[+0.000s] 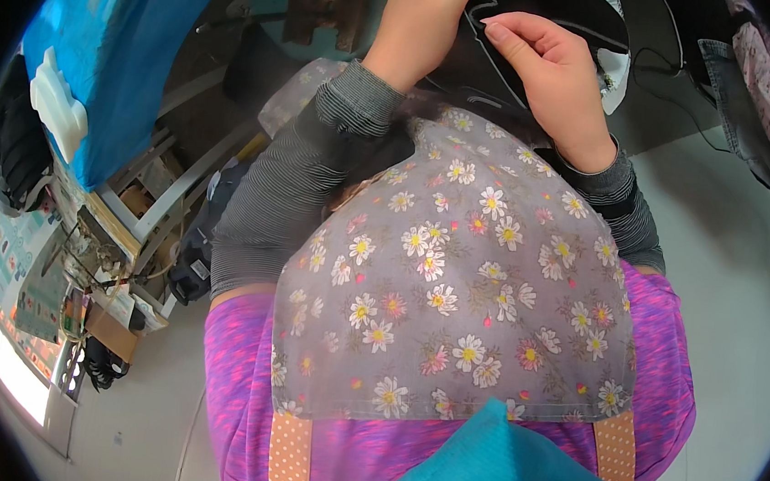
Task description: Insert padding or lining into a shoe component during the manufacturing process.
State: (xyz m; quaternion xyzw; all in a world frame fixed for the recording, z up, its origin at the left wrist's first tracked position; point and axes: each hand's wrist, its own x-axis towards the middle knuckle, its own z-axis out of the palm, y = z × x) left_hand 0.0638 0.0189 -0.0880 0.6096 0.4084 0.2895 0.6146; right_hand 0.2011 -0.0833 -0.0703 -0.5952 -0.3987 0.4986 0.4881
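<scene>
Far left: blue tarp-like sheet (pixel 118 43) hanging over a white plastic piece (pixel 56 106); below it a grey metal frame (pixel 165 194) with clutter and wires.

Upper centre: a teal bench (pixel 282 2) carrying a rusty brown metal part (pixel 327 11).

Left hand (pixel 422 24), in a grey ribbed sleeve (pixel 303 178), reaches up and rests on black fabric (pixel 552 3); its grip is curled together on the cloth's edge, fingertips partly out of frame.

Right hand (pixel 555 77), just beside the left, fingers bent and pinched on the same black fabric with the thumb pressed along a seam.

The fabric lies at the top edge, across the bench, under both hands.

Centre foreground: grey floral apron (pixel 464 284) with orange dotted straps over a purple garment.

Right: pale floor (pixel 730 271), hanging clothes (pixel 765 81).
</scene>
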